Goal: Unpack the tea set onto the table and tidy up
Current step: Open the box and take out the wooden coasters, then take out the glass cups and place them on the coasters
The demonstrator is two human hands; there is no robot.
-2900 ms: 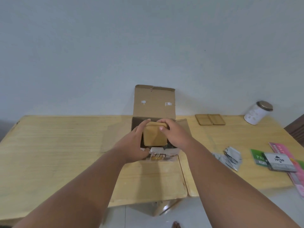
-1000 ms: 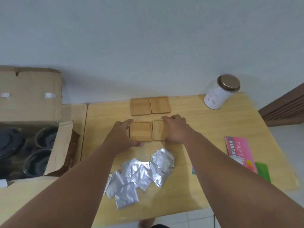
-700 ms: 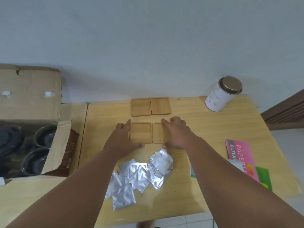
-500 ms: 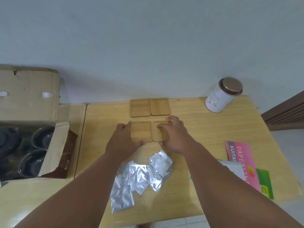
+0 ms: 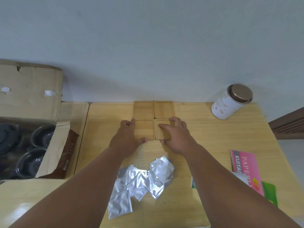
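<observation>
Centre of frame: four wooden coasters [image 5: 144, 111] lie in a square on the table [image 5: 205, 137]. Left hand [image 5: 127, 139] brackets the near-left coaster, thumb and fingers spread; right hand [image 5: 175, 136] rests flat on the near-right. Coasters look light, rigid, smooth; best held by the edges.

Bare forearms, no sleeves visible

left hand [image 5: 125, 138], right hand [image 5: 176, 137], fingers spread
</observation>
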